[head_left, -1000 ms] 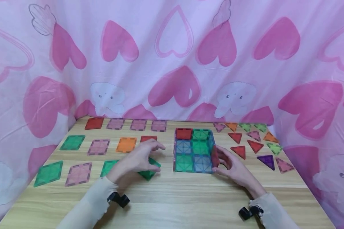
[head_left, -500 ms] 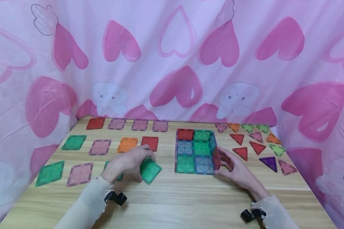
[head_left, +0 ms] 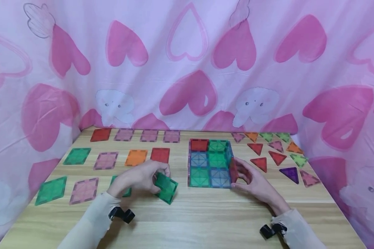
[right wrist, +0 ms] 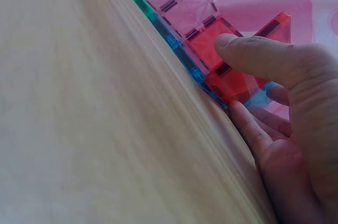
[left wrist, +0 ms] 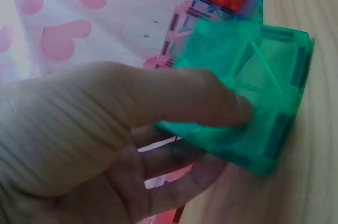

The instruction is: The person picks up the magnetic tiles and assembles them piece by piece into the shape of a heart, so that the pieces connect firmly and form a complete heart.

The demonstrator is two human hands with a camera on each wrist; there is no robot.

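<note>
My left hand pinches a green square magnetic tile by its left edge. The tile tilts over the table; in the left wrist view my thumb lies across its face, with the fingers behind it. To the right stands an open-topped box of magnetic tiles, with green and blue squares in its floor and walls along its sides. At the box's front right, my right hand grips an upright red square tile. In the right wrist view the thumb overlaps the red tiles, with fingers low beside them.
Several square tiles lie in rows on the left, among them an orange one, a red one and a pink one. Small triangle tiles, including a purple one, lie on the right. A pink heart-print curtain hangs behind the table.
The left hand has drawn back from near the box, fingers closing in on the green tile, which has turned and now tilts in its pinch. The right hand stays at the red tile.
</note>
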